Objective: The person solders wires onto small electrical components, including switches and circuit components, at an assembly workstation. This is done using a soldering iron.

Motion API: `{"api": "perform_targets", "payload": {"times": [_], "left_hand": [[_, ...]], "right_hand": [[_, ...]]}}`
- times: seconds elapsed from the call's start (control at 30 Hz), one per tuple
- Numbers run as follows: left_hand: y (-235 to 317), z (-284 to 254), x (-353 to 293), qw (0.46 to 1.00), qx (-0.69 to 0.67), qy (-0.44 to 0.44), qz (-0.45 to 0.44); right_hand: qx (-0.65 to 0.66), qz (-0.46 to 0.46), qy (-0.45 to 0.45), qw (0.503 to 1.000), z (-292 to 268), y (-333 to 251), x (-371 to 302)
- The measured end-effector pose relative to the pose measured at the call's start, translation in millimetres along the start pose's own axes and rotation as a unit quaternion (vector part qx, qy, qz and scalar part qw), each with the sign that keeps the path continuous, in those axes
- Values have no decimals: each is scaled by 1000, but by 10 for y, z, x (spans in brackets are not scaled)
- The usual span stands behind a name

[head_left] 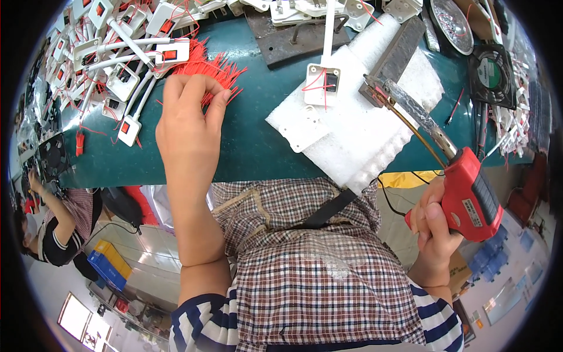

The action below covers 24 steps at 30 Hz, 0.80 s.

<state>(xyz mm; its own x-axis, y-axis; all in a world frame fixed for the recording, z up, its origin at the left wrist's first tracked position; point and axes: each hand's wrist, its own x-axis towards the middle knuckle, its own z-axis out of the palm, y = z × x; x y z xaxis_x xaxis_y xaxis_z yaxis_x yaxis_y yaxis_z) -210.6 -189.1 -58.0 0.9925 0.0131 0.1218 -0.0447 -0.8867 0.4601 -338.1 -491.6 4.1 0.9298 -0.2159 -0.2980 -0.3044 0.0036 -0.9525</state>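
Note:
My left hand is over a heap of short red wires, thumb and forefinger pinched at its near edge. Whether a wire is between the fingertips is hidden. My right hand grips a red soldering gun by its handle. The gun's metal barrel points up and left, and its tip is by a dark metal block. Just left of that tip, a white plastic switch housing with red wires and a black part inside lies on a white foam sheet.
Many white housings with red switches crowd the left of the green table. A steel plate with a handle lies at the back. To the right are a metal dish and a black fan. Another person sits far left.

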Motion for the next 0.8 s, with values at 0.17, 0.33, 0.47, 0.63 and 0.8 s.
{"api": "perform_targets", "payload": {"times": [0.17, 0.33, 0.47, 0.63, 0.8], "left_hand": [[207, -14, -31, 977, -197, -7, -86], [468, 109, -27, 963, -247, -4, 108], [578, 264, -27, 953, -277, -10, 121], [573, 350, -16, 965, -215, 12, 146], [573, 358, -12, 968, -197, 15, 156]], "right_hand": [[-18, 8, -4, 1000, -11, 24, -29], [-27, 23, -23, 999, 12, 33, -62], [-70, 51, 1, 996, 6, 40, -111], [-80, 53, -6, 995, 19, 55, -72], [-65, 63, -48, 995, 30, 32, -2]]}}
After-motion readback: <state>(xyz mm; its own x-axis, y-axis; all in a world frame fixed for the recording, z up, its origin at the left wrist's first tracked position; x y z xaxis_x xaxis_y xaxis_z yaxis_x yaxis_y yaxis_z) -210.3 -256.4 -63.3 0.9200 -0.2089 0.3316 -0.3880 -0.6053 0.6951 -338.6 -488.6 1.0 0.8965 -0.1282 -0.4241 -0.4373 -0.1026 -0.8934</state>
